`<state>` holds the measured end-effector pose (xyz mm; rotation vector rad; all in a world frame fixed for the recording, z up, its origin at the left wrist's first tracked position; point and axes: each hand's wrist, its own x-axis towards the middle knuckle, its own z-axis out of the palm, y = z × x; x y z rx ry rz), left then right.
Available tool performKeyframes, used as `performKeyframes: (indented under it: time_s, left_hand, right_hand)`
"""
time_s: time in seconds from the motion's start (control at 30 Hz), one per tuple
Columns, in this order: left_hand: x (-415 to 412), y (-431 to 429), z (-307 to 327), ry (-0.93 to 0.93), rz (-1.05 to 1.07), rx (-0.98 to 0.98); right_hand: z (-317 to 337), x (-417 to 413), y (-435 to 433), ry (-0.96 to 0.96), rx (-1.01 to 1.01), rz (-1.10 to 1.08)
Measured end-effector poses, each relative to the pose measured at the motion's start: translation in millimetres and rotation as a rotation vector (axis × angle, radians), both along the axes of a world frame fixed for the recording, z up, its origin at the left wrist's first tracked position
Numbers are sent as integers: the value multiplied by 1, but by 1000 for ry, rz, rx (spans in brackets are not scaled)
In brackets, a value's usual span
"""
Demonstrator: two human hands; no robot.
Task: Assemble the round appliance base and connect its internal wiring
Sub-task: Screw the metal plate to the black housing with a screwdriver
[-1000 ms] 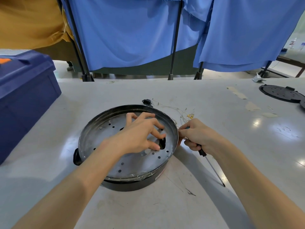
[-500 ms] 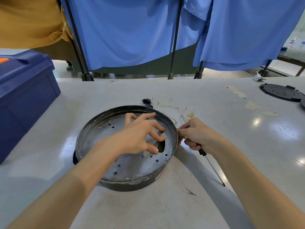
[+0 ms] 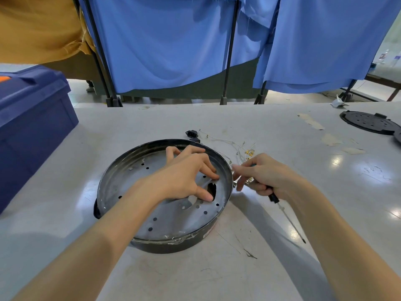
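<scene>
Little has shifted in half a second: the left hand point(image 3: 184, 179) stays spread on the perforated metal plate point(image 3: 169, 218), and the right hand's point(image 3: 267, 177) forefinger and thumb have parted slightly at the rim.

The left hand's fingers are loosely bent, holding nothing, with their tips pressing the dull, shiny plate beside its oval slot point(image 3: 211, 190). The right hand's lower fingers curl round the black handle of a screwdriver point(image 3: 286, 218), whose thin shaft slants toward 5 o'clock.

The plate sits inside the round appliance base point(image 3: 173, 246), a shallow black pan at the middle of the scuffed grey table point(image 3: 217, 274). The right hand meets its rim at 3 o'clock.

Thin pale wires point(image 3: 227, 142) with brass terminals point(image 3: 248, 153) lie tangled at 1 o'clock, just beside the rim. A small black socket point(image 3: 192, 134) sits at 12 o'clock.

Well apart, a blue plastic crate point(image 3: 32, 127) stands at 9 o'clock and a flat black perforated disc point(image 3: 366, 122) lies at 2 o'clock. Blue cloth point(image 3: 162, 40) hangs beyond the table.
</scene>
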<state>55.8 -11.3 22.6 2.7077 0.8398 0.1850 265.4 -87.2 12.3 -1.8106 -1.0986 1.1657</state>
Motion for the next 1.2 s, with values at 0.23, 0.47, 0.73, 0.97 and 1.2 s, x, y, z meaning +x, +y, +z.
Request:
performKeyframes:
  time_s: [0.23,0.47,0.73,0.97,1.2]
  left_hand:
    - [2,2,2,-17,4,-35]
    - [0,1,-2,-81,4,-113]
    - [-2,3,-6,-83,13,-117]
    - [-3,-1,-3,-74,17,-105]
    - [-2,-5,0,-77,39,-124]
  right_hand:
    - [5,38,0,-271,56,-158]
    - [-5,20,8,-575,-9,-45]
    - [-18,17,17,-727,-29,-69]
    - [-18,16,14,-773,-32,-22]
    - [-14,9,12,-782,-38,64]
